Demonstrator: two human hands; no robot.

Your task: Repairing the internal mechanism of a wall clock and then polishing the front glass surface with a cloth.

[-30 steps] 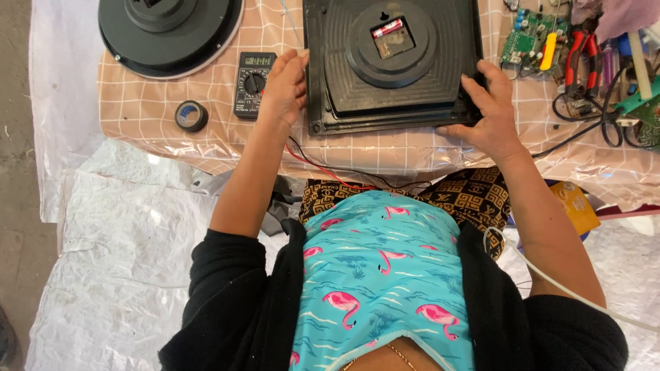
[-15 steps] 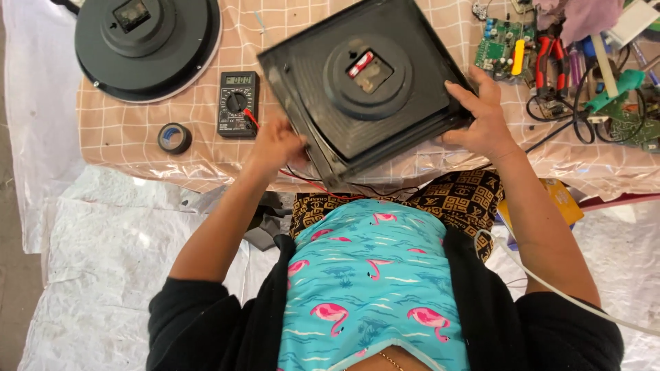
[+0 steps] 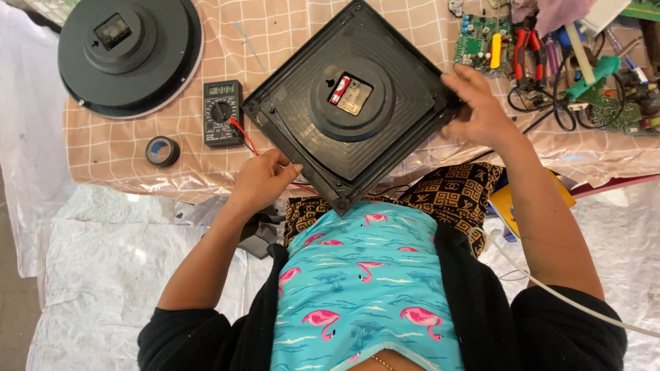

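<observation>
Two hands gripped the square black clock back [image 3: 350,103], turned corner-on over the checked table [image 3: 137,148] edge. The right hand [image 3: 478,110] clasped its right corner, fingers curled over; the left hand [image 3: 265,180] pinched the lower-left edge. A steadier hold would have kept the red battery [image 3: 340,89] facing up, clear of the multimeter [image 3: 223,113].

Checked table [image 3: 137,148], multimeter [image 3: 223,113], tape roll [image 3: 163,151]

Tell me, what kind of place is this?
Probably a small repair bench for clocks and electronics: a black digital multimeter, green circuit boards and red-handled pliers lie beside the black square clock back.
</observation>
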